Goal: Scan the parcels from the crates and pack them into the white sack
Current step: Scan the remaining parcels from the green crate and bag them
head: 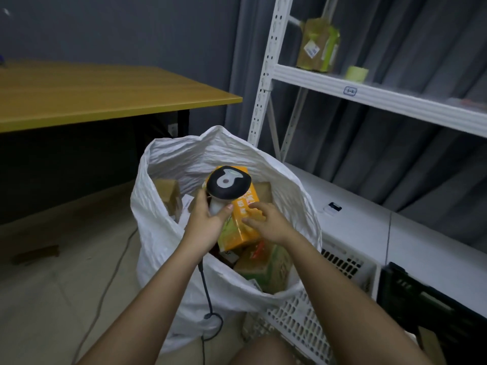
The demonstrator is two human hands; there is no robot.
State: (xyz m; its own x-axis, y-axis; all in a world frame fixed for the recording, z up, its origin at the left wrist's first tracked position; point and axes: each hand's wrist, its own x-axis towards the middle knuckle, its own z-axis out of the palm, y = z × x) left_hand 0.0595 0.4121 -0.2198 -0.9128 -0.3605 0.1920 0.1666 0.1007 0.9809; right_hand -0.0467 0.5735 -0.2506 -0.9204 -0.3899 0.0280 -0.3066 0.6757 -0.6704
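The white sack [168, 248] stands open on the floor in front of me, with several boxes inside. My left hand [204, 219] grips the white handle of a barcode scanner [228, 183] whose black head points into the sack. My right hand [268, 222] holds an orange and green carton parcel [243, 227] over the sack's mouth, right under the scanner head. A brown box [167, 193] lies at the sack's left side and a green and orange box [266, 264] lies lower at the right.
A white crate [297, 320] sits by my right knee, with a black crate [432, 306] further right. White metal shelving [369, 93] holds a wrapped parcel [317, 46]. A yellow table [105, 96] stands at the left. The scanner's cable [208, 293] trails down to the floor.
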